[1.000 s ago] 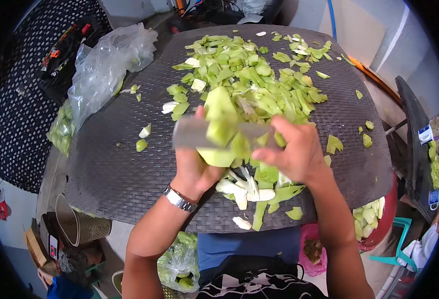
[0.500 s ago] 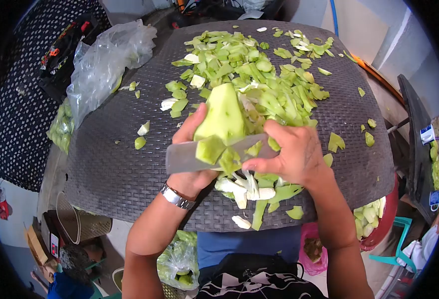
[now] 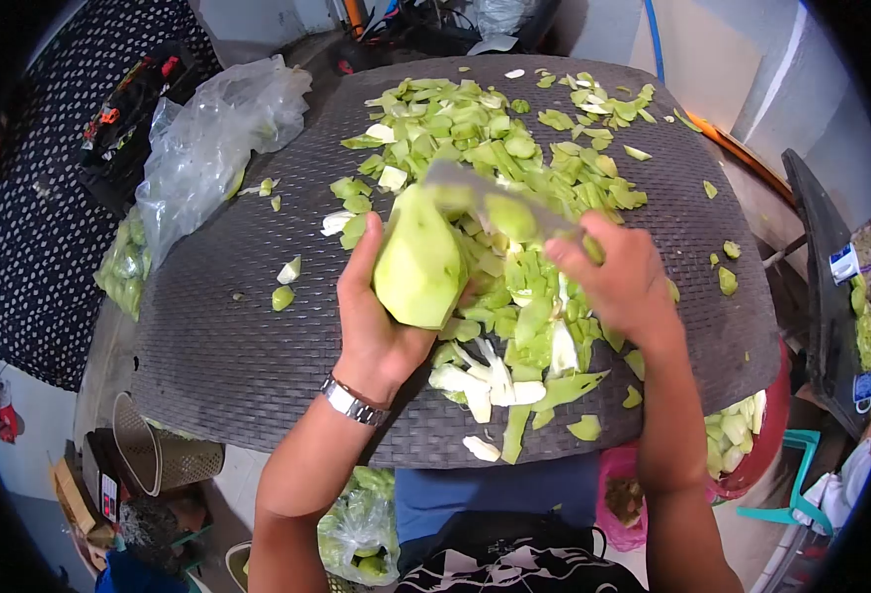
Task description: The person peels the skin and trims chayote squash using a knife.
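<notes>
My left hand (image 3: 378,314) cups a peeled, pale green, pear-shaped vegetable (image 3: 418,267) that looks like a chayote, tilted with its narrow end away from me. My right hand (image 3: 625,277) grips a wide-bladed knife (image 3: 485,201), smeared by motion. The knife's handle is mostly hidden in my fingers. Its blade reaches left to the vegetable's upper end; whether they touch I cannot tell. Green slices cling to the blade. Beneath both hands lies a heap of green peelings (image 3: 524,282). White stalk-like pieces (image 3: 490,381) lie close to my left wrist.
The dark woven-pattern tabletop (image 3: 228,366) carries scattered scraps. A clear plastic bag (image 3: 213,138) lies at its left edge. Below the table are a red tub (image 3: 766,445) of pale pieces, a pink bag (image 3: 621,499), a bag of green produce (image 3: 361,529) and a basket (image 3: 164,450).
The knife has swung up and away from the vegetable's near end to its far end. My right hand has moved up and right; the vegetable tilts differently in my left hand.
</notes>
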A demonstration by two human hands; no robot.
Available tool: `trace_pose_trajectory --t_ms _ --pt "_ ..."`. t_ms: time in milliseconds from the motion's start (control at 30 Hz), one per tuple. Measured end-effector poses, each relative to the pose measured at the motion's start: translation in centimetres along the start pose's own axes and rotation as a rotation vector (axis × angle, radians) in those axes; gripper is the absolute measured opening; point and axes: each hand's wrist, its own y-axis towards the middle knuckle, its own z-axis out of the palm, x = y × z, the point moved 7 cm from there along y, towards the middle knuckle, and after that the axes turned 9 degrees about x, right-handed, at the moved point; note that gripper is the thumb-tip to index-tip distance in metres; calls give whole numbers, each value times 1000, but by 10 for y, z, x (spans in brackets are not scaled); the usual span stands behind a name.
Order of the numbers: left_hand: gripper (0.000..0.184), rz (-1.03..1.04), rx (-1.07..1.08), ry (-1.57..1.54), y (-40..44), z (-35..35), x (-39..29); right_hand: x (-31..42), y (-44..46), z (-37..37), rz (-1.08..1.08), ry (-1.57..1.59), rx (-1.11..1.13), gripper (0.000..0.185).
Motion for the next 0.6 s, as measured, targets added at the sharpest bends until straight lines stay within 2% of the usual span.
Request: trace_pose_trajectory --t_ms 33,133,167,233,333,533,600 --pt "62 51 -62 -6 1 -8 -2 12 -4 9 -38 0 34 66" --pt "59 -12 -92 97 -4 -11 2 45 -19 41 -266 -24 72 72" --pt "57 -77 -19 33 -6 2 6 50 -22 48 -306 -49 52 73" --pt "56 -47 72 59 -9 15 7 56 -27 55 -382 -101 10 76" --pt "58 -68 101 21 -10 25 12 55 -27 61 -381 -78 71 78" --pt "57 1 54 80 -3 -1 11 43 -20 43 -354 -73 -43 75" --pt "58 31 -20 37 -5 -11 9 26 -10 25 -174 -88 -73 71"
